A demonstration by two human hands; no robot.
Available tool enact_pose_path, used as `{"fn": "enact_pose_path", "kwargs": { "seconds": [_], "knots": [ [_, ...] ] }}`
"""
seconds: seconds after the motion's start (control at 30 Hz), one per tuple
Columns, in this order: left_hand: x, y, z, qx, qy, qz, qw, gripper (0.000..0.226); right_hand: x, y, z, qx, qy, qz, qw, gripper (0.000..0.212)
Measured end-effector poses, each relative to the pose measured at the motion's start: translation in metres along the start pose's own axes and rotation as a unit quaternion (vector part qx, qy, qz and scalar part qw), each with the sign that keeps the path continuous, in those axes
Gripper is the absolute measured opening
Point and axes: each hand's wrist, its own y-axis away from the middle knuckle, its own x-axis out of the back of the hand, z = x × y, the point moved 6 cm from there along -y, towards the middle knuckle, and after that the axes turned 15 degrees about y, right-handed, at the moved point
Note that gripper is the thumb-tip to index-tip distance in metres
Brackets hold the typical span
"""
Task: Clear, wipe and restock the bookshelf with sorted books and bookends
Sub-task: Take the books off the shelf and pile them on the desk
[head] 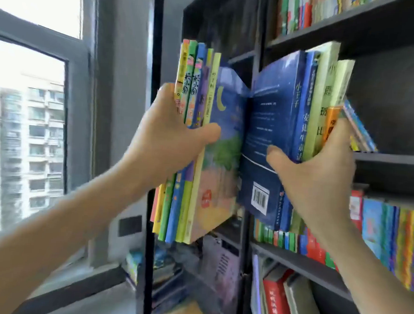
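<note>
Room: a window (21, 121) on the left with tower blocks beyond the glass, and a grey wall between it and the shelving
Bookshelf (395, 158): dark boards and uprights, with a bare dark bay above the middle board
Shelved rows: leaning red book (276, 306) lowest, then a bright row of thin spines (390, 228), and another row (304, 12) on top
Left stack (200, 83): thin picture books, spines yellow, green and blue, held upright in the air before the left upright
Right stack (277, 105): blue cover with a barcode facing out and green spines behind, held at the bare bay's mouth; the two stacks meet at their far edges
Left hand (168, 140): arm stretched forward, thumb across the front cover, clamped on the left stack
Right hand (314, 173): thumb on the blue cover, fingers wrapped behind, gripping the right stack
</note>
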Motion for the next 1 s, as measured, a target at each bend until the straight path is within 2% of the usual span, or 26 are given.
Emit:
{"fn": "enact_pose_path", "kwargs": {
  "seconds": [0.17,0.27,0.5,0.67,0.8,0.9,1.0],
  "knots": [
    [0.147,0.058,-0.017,0.063,-0.065,0.074,0.993,0.045,-0.074,0.095,-0.087,-0.01,-0.057,-0.097,0.994,0.049],
    [0.224,0.084,-0.035,0.101,-0.089,0.108,0.985,0.038,-0.126,0.152,-0.132,-0.011,-0.081,-0.147,0.986,0.048],
    [0.325,0.132,-0.131,0.196,-0.098,0.174,0.96,0.035,-0.242,0.246,-0.167,-0.027,-0.058,-0.268,0.961,0.051],
    [0.364,0.148,-0.225,0.262,-0.108,0.199,0.938,0.039,-0.334,0.298,-0.146,-0.061,-0.03,-0.346,0.936,0.048],
    [0.377,0.148,-0.3,0.295,-0.124,0.204,0.925,0.037,-0.413,0.323,-0.101,-0.159,-0.03,-0.391,0.906,0.049],
    [0.383,0.141,-0.349,0.313,-0.133,0.192,0.92,0.035,-0.453,0.327,-0.061,-0.238,0.005,-0.382,0.893,0.046],
    [0.388,0.132,-0.395,0.328,-0.129,0.182,0.918,0.033,-0.482,0.316,-0.028,-0.269,0.057,-0.351,0.895,0.053]
  ]
}}
